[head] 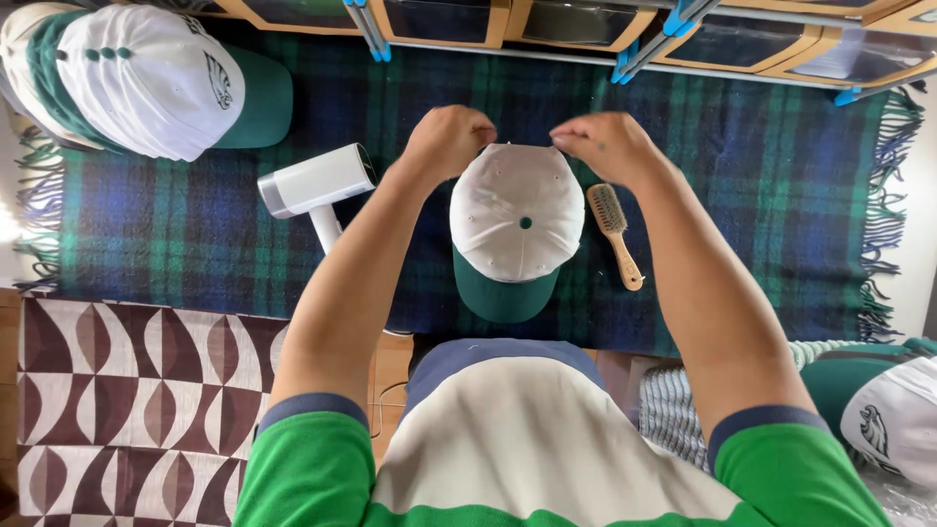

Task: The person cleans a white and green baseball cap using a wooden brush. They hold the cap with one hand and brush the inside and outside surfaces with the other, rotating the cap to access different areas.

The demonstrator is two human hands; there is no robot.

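Observation:
A white cap with a green brim (pixel 515 226) lies crown up on a blue and green plaid blanket (pixel 752 195), brim toward me. My left hand (pixel 447 140) is closed at the cap's far left edge. My right hand (pixel 603 142) pinches at the far right edge. Both seem to grip the back of the cap; the fingertips are hidden. A wooden brush (pixel 613 230) lies just right of the cap, and a white handheld steamer (pixel 314 187) lies to its left.
A stack of white and green caps (pixel 137 83) sits at the blanket's far left. More caps (pixel 883 415) lie at the lower right by a striped cloth. Clear bins with wooden frames (pixel 586 24) line the far edge. A brown patterned mat (pixel 127 390) lies lower left.

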